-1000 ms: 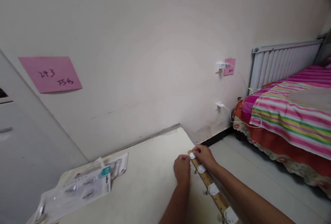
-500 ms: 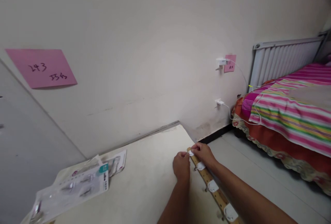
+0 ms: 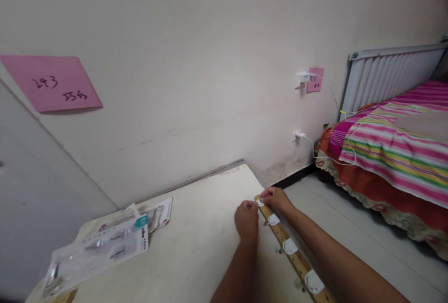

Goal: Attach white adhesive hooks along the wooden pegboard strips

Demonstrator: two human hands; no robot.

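The head view tips lower: the large pink note (image 3: 52, 84) sits higher, meeting the left edge; the white cabinet's (image 3: 35, 172) dark patch leaves the frame; more wooden strip (image 3: 299, 264) and a wood-coloured piece (image 3: 66, 296) show below.

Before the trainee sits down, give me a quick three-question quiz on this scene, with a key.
1. How many white rounded pieces are visible along the wooden strip?

2. True or false: the left hand is at the end of the strip nearest the camera.

3. What colour is the corner label on the blister pack?
A) yellow
B) teal
C) red

Key:
1. Four.
2. False; it is by the far end, as is the right hand.
3. B.
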